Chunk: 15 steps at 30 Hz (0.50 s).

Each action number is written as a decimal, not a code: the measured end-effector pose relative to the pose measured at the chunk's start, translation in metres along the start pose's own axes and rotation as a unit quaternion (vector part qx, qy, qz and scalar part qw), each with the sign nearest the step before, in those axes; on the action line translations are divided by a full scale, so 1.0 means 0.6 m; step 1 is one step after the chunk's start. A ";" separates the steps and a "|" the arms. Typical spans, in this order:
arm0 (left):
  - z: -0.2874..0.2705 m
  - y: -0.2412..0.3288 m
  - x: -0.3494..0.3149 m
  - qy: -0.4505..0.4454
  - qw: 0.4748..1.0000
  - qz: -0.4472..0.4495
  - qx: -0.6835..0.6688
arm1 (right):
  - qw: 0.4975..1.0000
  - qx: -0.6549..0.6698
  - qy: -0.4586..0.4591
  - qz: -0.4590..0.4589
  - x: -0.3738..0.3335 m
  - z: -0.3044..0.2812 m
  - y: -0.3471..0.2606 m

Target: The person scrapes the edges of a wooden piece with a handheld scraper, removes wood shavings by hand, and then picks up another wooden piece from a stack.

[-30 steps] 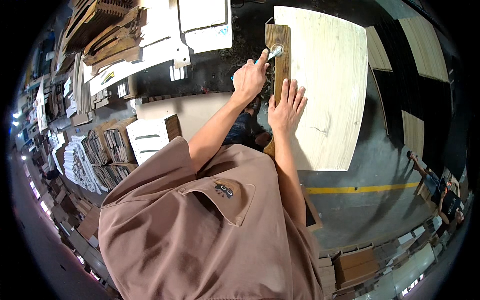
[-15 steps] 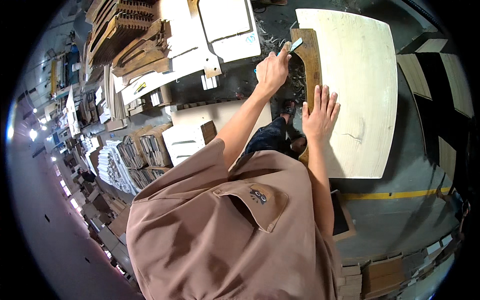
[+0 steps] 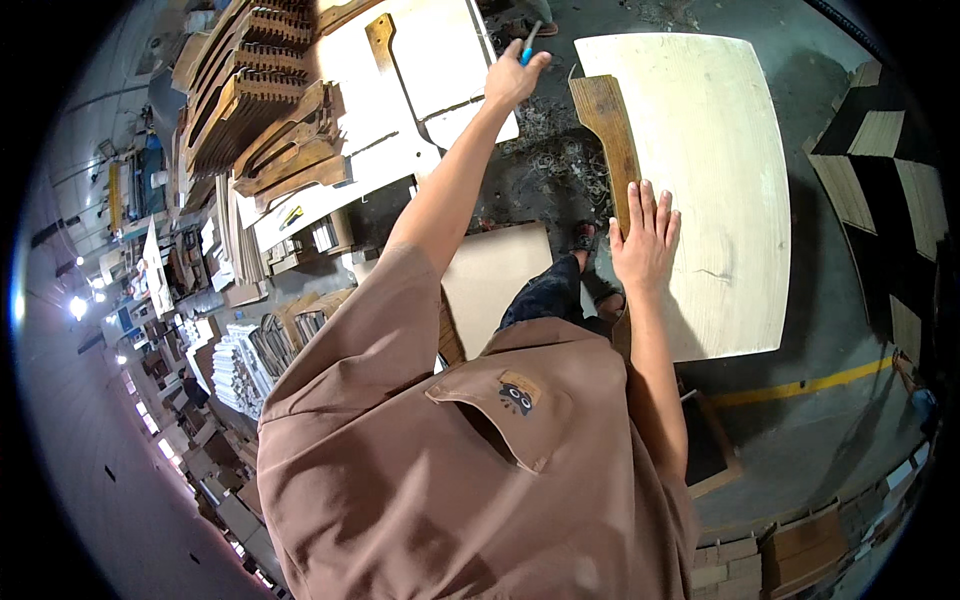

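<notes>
A knife with a blue handle (image 3: 527,56) and a narrow grey blade is gripped in my left hand (image 3: 512,80), raised over the edge of the white work surface. My right hand (image 3: 645,240) lies flat with outstretched fingers, partly on a pale wood-grain board (image 3: 715,190) and against a brown curved wooden piece (image 3: 610,130). That brown piece rests along the board's left edge, its wide end pointing away from me. Its near part passes beneath my right hand and forearm.
Brown curved pieces (image 3: 270,60) stand stacked at the upper left on a white work surface (image 3: 350,90), with a yellow cutter (image 3: 291,217) near its edge. Shavings (image 3: 560,160) litter the grey floor. Black-and-pale panels (image 3: 880,190) stand at right; a yellow line (image 3: 800,388) crosses the floor.
My left hand has swung away to the upper left with the knife, off the brown piece's far end. The right hand stays in place on the board.
</notes>
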<state>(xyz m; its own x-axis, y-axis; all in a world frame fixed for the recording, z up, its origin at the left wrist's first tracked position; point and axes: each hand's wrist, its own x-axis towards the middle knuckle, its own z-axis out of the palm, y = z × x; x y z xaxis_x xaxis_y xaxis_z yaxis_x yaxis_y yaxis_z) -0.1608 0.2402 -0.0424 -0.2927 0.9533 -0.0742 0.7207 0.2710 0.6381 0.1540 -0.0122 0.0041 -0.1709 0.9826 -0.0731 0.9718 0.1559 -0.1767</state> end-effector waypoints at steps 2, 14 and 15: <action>0.015 0.026 -0.046 -0.060 0.996 -0.019 -0.057 | 1.000 0.010 0.007 -0.002 0.000 0.003 0.000; 0.016 0.093 -0.257 -0.072 0.970 0.012 -0.234 | 0.992 0.114 -0.019 -0.048 -0.068 -0.042 0.108; 0.020 0.091 -0.286 -0.058 0.970 0.023 -0.233 | 0.990 0.127 -0.030 -0.057 -0.085 -0.047 0.126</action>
<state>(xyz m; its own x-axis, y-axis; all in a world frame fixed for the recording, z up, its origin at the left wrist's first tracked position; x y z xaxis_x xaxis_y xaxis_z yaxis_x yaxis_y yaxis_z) -0.0639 0.0929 -0.0041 -0.1746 0.9788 -0.1067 0.3609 0.1645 0.9180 0.2404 -0.0474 0.0221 -0.2944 0.9509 -0.0952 0.8745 0.2279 -0.4281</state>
